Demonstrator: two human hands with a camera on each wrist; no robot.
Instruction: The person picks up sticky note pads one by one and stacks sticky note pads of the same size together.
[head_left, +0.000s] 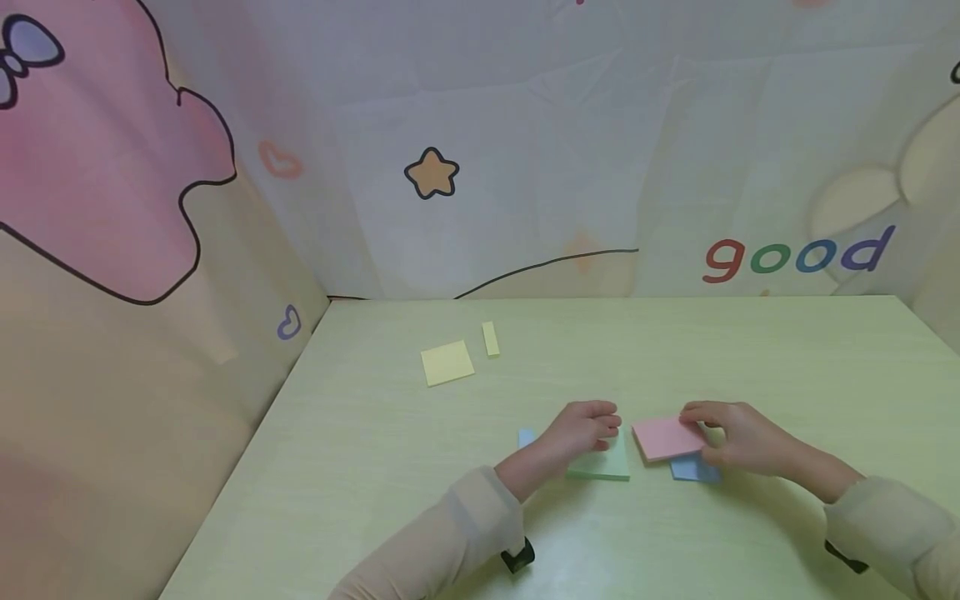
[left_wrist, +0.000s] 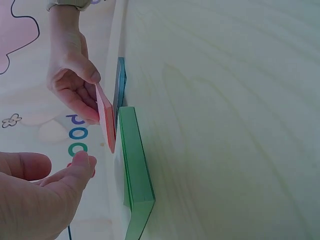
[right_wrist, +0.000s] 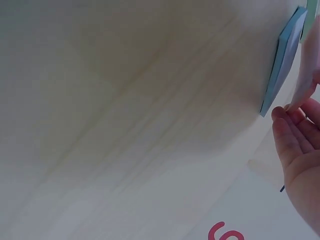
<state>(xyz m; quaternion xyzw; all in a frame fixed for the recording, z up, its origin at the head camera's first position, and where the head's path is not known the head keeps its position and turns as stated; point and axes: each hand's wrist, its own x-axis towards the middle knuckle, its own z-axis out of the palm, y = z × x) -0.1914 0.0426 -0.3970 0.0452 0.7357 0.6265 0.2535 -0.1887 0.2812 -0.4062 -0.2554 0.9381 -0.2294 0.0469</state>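
A pink sticky-note pad [head_left: 662, 439] is pinched at its right end between the thumb and fingers of my right hand [head_left: 750, 437], tilted a little above the table. Partly under it lies a blue sticky-note pad [head_left: 693, 468], also seen in the right wrist view. My left hand [head_left: 581, 435] hovers over a green sticky-note pad [head_left: 613, 463] with thumb and fingers apart and nothing between them. In the left wrist view the green pad [left_wrist: 136, 160] lies flat beside that hand. Another blue piece [head_left: 527, 437] shows behind my left wrist, mostly hidden.
Farther back on the pale wooden table [head_left: 345, 450] lie a square yellow sticky-note pad [head_left: 447, 363] and a narrow yellow strip pad [head_left: 491, 340]. A printed cloth [head_left: 525, 167] hangs behind the table's back edge and along the left side.
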